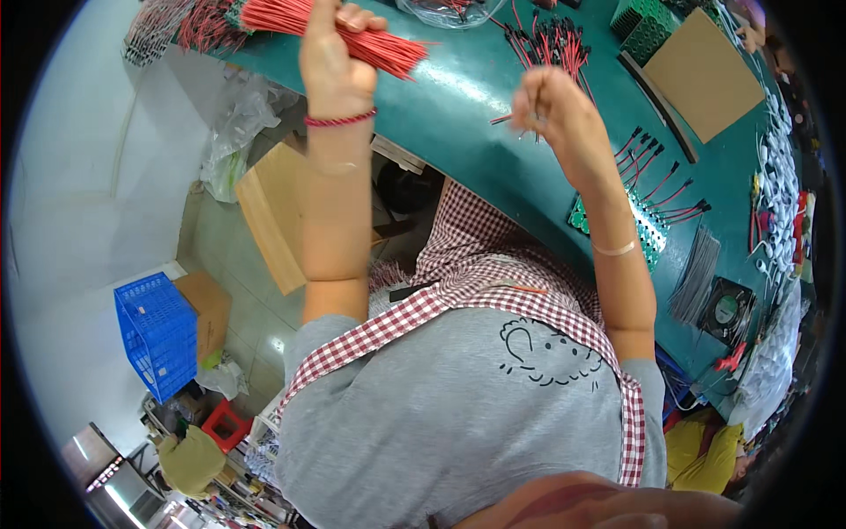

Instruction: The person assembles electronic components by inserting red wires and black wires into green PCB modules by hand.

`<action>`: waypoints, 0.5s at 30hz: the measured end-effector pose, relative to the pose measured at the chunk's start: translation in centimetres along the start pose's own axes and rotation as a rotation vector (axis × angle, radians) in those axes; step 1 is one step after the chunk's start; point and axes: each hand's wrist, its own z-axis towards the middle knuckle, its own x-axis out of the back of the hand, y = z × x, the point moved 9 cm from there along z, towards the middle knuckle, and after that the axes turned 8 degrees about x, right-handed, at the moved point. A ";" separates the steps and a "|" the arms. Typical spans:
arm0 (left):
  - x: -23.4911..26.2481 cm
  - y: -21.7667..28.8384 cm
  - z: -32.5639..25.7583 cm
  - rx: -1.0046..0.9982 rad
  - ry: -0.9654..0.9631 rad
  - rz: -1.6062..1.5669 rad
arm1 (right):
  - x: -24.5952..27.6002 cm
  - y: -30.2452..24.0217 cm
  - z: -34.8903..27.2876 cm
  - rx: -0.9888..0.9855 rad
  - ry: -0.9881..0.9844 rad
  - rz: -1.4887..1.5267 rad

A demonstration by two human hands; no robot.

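Observation:
My left hand [339, 62] is closed around a thick bundle of red wires [392, 51] above the table's far left edge. My right hand [564, 119], a little blurred, hovers over the table with its fingers curled into a pinch. Short ends of a red-and-black wire [500, 119] stick out by its fingertips. Just beyond lies a pile of red-and-black wires with black connectors [560, 42]. Partly under my right forearm is a green circuit board [650, 238], with several leads with black plugs [674, 189] fanned out beside it.
The table [449, 115] is green. More wires [203, 26] lie at its far left, near a clear plastic bag [449, 11]. To the right are a cardboard sheet [705, 75], a dark strip [659, 106], grey wires [694, 273], a black fan-like part [727, 307] and white cables [775, 185].

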 end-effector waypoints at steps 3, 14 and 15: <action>-2.0 -3.7 -2.0 -0.034 0.060 -0.022 | 0.2 4.1 2.8 -0.117 0.303 0.445; -7.2 -8.9 -6.1 -0.259 0.002 0.219 | -3.8 5.5 2.8 -0.158 0.468 1.178; -7.4 -9.0 -6.1 -0.276 -0.032 0.253 | -3.5 5.5 2.7 -0.173 0.487 1.150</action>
